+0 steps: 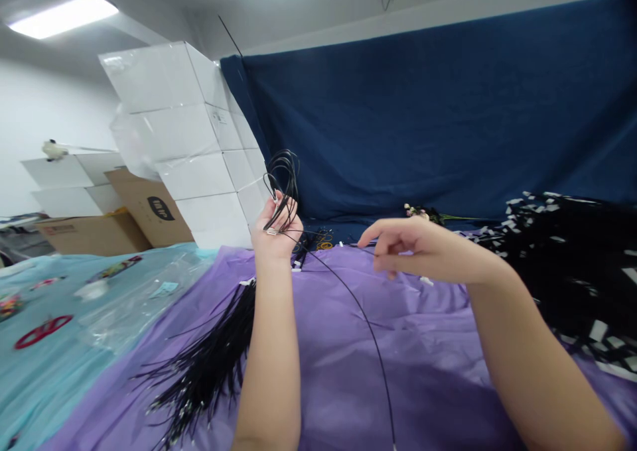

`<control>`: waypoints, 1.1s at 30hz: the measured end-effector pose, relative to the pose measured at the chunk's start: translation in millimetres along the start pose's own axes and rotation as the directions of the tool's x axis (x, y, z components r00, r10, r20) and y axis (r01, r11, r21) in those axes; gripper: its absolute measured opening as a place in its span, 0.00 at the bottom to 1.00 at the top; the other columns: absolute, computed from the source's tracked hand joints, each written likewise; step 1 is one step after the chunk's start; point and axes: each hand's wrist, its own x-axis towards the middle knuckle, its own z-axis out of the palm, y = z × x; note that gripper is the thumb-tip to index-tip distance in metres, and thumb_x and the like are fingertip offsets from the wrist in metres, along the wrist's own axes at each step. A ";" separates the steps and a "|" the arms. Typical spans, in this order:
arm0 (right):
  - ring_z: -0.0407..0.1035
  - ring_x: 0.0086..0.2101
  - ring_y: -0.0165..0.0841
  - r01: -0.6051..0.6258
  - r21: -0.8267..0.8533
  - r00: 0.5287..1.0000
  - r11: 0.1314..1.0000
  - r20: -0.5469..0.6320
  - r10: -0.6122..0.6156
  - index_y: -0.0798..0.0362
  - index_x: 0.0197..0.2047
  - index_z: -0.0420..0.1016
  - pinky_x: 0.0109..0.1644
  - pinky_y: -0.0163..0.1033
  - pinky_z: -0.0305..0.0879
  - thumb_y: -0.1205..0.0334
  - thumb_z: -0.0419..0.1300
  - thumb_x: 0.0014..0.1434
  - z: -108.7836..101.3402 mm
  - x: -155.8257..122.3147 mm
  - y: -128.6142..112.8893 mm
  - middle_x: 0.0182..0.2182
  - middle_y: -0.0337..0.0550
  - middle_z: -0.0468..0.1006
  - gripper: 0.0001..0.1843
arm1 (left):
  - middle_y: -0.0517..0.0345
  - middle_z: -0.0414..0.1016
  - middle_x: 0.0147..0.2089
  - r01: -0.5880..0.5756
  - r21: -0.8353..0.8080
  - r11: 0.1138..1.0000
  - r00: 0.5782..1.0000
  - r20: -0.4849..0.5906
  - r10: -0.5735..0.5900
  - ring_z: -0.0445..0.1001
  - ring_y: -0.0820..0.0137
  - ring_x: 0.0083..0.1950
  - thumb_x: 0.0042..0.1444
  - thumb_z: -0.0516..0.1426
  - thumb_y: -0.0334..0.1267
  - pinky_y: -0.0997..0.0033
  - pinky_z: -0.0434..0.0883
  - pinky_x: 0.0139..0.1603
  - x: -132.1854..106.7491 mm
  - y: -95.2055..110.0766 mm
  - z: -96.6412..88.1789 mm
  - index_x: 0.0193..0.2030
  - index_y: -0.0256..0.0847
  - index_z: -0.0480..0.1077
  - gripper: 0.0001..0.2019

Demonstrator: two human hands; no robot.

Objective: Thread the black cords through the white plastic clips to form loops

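Note:
My left hand (275,233) is raised above the purple table cover (423,358) and is closed around a coiled bundle of thin black cables (283,176), which loops up above my fingers. One black cable (358,308) trails from that hand down toward the near edge. My right hand (413,247) hovers to the right at the same height, fingers curled and pinching the fine end of a thin cable. A loose sheaf of black cables (209,365) lies on the cover below my left forearm.
A large heap of black cables with white tags (572,265) fills the right side. Stacked white boxes (189,146) and brown cartons (94,232) stand at the back left. A light blue cover with clear plastic bags (129,292) lies left. A dark blue curtain (448,119) hangs behind.

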 end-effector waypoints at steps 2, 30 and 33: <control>0.73 0.25 0.27 0.000 0.083 0.989 0.997 -0.145 0.012 0.54 0.48 0.71 0.28 0.31 0.68 0.59 0.63 0.60 -5.0 -3.7 -0.1 0.32 0.40 0.79 0.15 | 0.64 0.61 0.22 0.007 0.014 1.000 1.000 -0.006 -0.007 0.46 0.89 0.11 0.70 0.39 0.32 0.88 0.51 0.12 0.7 -0.8 0.3 0.31 0.32 0.65 0.19; 0.74 0.44 0.22 0.163 0.503 0.707 0.849 -0.659 0.255 0.42 0.48 0.71 0.43 0.35 0.68 0.59 0.38 0.63 -23.9 0.0 -0.2 0.49 0.29 0.77 0.21 | 0.70 0.58 0.23 -0.147 0.268 0.952 0.975 -0.122 0.185 0.47 0.85 0.11 0.63 0.51 0.36 0.82 0.45 0.11 -2.2 -57.5 16.2 0.34 0.39 0.62 0.07; 0.71 0.25 0.22 0.224 0.492 0.750 0.841 -0.638 0.173 0.42 0.46 0.69 0.30 0.32 0.69 0.53 0.55 0.57 -19.9 -0.1 -1.1 0.38 0.32 0.79 0.13 | 0.69 0.59 0.25 -0.168 0.344 0.924 0.974 -0.084 0.209 0.48 0.87 0.12 0.62 0.52 0.37 0.81 0.46 0.12 -6.0 -71.2 17.9 0.34 0.38 0.63 0.07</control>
